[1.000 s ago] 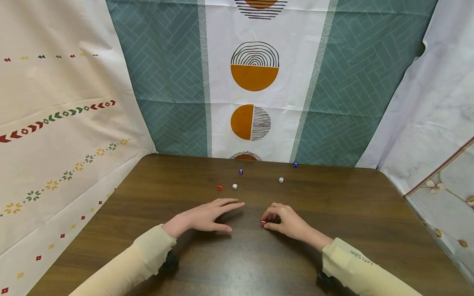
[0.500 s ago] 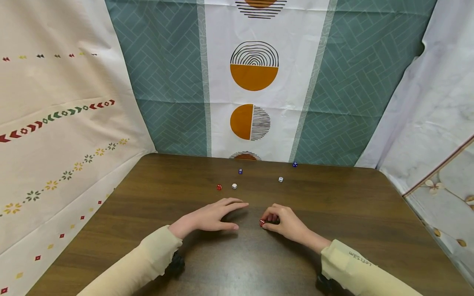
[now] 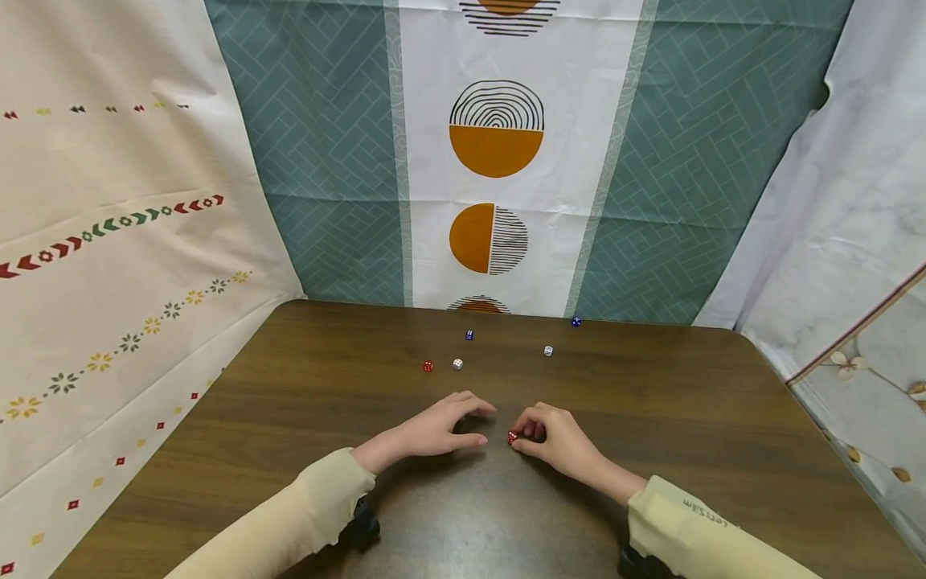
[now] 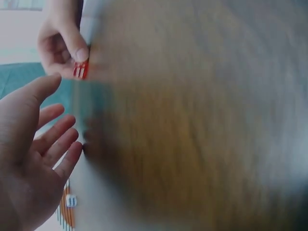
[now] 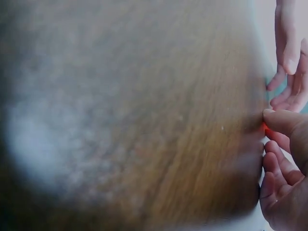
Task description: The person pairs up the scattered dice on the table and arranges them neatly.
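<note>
Near the middle of the wooden table, my right hand [image 3: 560, 438] pinches a red die [image 3: 512, 437] with white pips between thumb and fingers. In the left wrist view this die [image 4: 81, 70] shows at the tip of the right thumb. Only a sliver of red shows past the thumb in the right wrist view, the rest being hidden by my right hand [image 5: 288, 159]. My left hand [image 3: 441, 426] is just left of the die, palm turned toward it. Its fingers are relaxed and slightly bent, thumb apart from them, holding nothing.
Farther back on the table [image 3: 347, 346] lie a second red die [image 3: 428, 366], a white die [image 3: 458, 364], a blue die [image 3: 469, 335], another white die [image 3: 548, 351] and another blue die [image 3: 576, 322] by the far edge. Patterned cloths [image 3: 333, 161] hang behind and at both sides.
My left hand has moved right, toward the red die, and its fingers have bent a little. The right hand keeps its pinch on the die in almost the same spot.
</note>
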A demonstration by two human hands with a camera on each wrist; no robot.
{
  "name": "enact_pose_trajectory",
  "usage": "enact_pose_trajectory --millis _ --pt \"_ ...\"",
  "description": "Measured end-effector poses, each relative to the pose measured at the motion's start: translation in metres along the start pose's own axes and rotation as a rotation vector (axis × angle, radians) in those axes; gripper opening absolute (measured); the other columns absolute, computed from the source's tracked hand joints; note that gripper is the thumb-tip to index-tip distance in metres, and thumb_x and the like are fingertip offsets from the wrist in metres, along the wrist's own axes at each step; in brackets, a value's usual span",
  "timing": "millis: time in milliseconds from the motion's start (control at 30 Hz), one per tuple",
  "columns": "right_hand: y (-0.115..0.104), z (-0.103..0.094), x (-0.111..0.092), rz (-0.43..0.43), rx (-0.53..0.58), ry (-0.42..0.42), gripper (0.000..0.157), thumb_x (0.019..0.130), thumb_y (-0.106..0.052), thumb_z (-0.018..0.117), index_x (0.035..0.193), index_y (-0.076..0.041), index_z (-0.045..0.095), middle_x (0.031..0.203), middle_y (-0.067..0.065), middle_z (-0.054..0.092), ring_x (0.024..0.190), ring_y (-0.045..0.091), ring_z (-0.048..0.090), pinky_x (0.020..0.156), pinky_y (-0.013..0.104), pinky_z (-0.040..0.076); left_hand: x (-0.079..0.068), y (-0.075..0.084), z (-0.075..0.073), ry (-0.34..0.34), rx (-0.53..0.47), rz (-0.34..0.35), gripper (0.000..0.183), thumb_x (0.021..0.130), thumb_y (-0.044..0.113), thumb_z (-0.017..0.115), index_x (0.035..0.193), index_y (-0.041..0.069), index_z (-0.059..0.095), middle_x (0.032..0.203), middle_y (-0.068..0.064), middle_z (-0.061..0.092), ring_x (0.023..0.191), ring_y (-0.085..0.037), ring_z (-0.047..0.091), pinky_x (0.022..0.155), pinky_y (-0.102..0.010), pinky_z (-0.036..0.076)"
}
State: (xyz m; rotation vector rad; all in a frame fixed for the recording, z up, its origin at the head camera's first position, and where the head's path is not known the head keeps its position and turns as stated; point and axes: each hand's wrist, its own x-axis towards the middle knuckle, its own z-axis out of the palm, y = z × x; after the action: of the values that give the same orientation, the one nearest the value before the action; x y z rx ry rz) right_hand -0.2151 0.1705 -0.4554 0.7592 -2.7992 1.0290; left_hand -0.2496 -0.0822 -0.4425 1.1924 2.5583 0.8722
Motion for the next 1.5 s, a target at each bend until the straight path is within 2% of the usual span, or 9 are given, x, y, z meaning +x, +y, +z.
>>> enact_pose_trajectory --millis 200,500,733,1067,1500 --pt "0.0 0.0 -0.002 0.0 0.009 0.013 0.011 0.083 -0.02 0.08 0.09 -0.021 0.072 0.08 -0.006 0.059 0.069 0.003 0.052 0.063 0.018 0.044 0.007 0.007 0.011 0.039 -0.06 -0.002 0.034 0.095 0.026 0.067 0.125 0.012 0.06 0.119 -0.003 0.06 0.106 -0.016 0.059 0.087 -0.022 0.05" --pt "0.0 -0.002 -0.005 0.011 0.026 0.011 0.01 0.083 -0.02 0.08 0.089 -0.02 0.073 0.08 -0.005 0.06 0.071 0.003 0.053 0.064 0.018 0.045 0.019 0.015 0.028 0.14 -0.105 -0.022 0.018 0.09 0.018 0.072 0.105 0.01 0.066 0.099 -0.004 0.062 0.087 -0.011 0.06 0.075 -0.017 0.05" --pt "0.002 -0.001 -0.005 0.007 0.029 0.032 0.011 0.082 -0.021 0.081 0.088 -0.021 0.073 0.08 -0.005 0.061 0.071 0.003 0.055 0.064 0.018 0.046 0.025 0.018 0.034 0.177 -0.144 -0.021 0.012 0.088 0.014 0.074 0.097 0.009 0.068 0.091 -0.006 0.063 0.08 -0.007 0.06 0.071 -0.014 0.049" --pt "0.003 -0.001 -0.007 0.02 0.043 0.018 0.011 0.082 -0.022 0.081 0.089 -0.02 0.073 0.081 -0.004 0.062 0.072 0.003 0.055 0.064 0.019 0.047 0.029 0.018 0.039 0.196 -0.116 -0.013 0.01 0.087 0.015 0.075 0.093 0.009 0.07 0.087 -0.004 0.064 0.076 -0.003 0.057 0.069 -0.013 0.048" --pt "0.004 -0.002 -0.007 0.044 0.069 0.028 0.013 0.081 -0.022 0.082 0.09 -0.019 0.073 0.081 -0.004 0.062 0.071 0.004 0.054 0.064 0.019 0.046 0.031 0.021 0.039 0.213 -0.095 -0.016 0.009 0.086 0.014 0.076 0.09 0.008 0.07 0.084 -0.006 0.063 0.074 -0.009 0.058 0.068 -0.014 0.047"
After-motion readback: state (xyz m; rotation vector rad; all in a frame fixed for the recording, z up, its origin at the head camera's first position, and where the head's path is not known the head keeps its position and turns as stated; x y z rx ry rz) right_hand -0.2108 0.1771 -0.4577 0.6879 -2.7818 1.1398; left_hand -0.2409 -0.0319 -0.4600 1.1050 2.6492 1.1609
